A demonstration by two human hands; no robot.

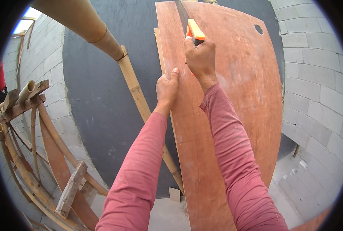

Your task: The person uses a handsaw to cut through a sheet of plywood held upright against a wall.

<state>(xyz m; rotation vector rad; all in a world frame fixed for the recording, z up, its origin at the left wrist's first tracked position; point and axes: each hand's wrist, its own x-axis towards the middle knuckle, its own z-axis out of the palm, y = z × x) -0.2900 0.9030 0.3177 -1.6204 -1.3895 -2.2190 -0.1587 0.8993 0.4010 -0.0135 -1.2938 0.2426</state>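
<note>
A large reddish plywood board (240, 115) stands against a dark grey wall, with a dark round hole near its upper right corner. My right hand (200, 57) is closed on the orange and black handle of a hand saw (195, 27). The saw's blade sits in a slit running down from the board's top edge, near the left side. My left hand (167, 86) grips the board's left edge below and left of the saw, thumb on its face.
Thick bamboo poles (135, 88) lean left of the board. A scaffold of bamboo and timber (61, 154) stands at the far left, where a bit of red cloth shows at the rim. Grey block walls (313, 88) flank both sides. A small square offcut (174, 194) lies below.
</note>
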